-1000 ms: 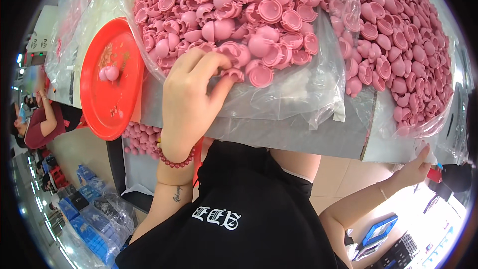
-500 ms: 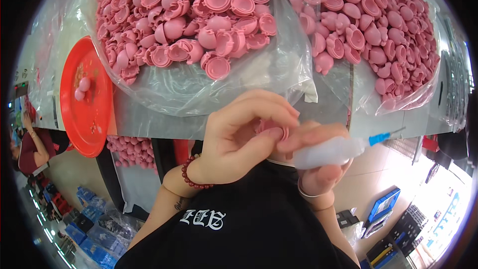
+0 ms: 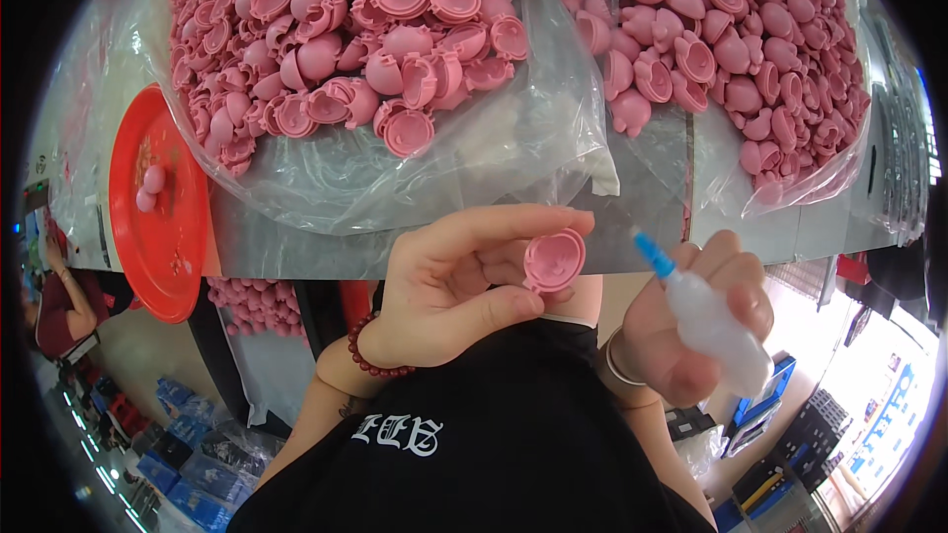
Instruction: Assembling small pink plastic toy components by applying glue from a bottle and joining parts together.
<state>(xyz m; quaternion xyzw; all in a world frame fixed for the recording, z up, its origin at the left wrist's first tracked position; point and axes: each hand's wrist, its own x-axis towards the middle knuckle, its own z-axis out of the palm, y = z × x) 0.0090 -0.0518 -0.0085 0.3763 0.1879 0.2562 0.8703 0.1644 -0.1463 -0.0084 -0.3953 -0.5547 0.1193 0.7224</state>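
Note:
My left hand (image 3: 434, 271) pinches a small pink plastic half shell (image 3: 555, 259) between thumb and fingers, its hollow side facing up toward me. To its right, my right hand (image 3: 647, 336) is wrapped round a whitish translucent squeeze bottle (image 3: 713, 321). The bottle has a blue needle tip (image 3: 654, 255) that slants up and left, apart from the half shell. Beyond my hands lies a large heap of similar pink shells (image 3: 326, 49) on clear plastic sheeting (image 3: 395, 197). A second heap of pink parts (image 3: 731, 49) lies to the right.
A red oval tray (image 3: 188, 266) holding two pink balls (image 3: 150, 188) sits at the left edge of the grey table (image 3: 267, 255). Below it are many pink balls (image 3: 257, 304). Another person's arm (image 3: 74, 291) shows at far left. Blue crates (image 3: 765, 390) stand at lower right.
My right hand has drawn away to the right. The bottle's tip has swung from pointing right to pointing up-left. The half shell, mostly covered before, now shows its hollow.

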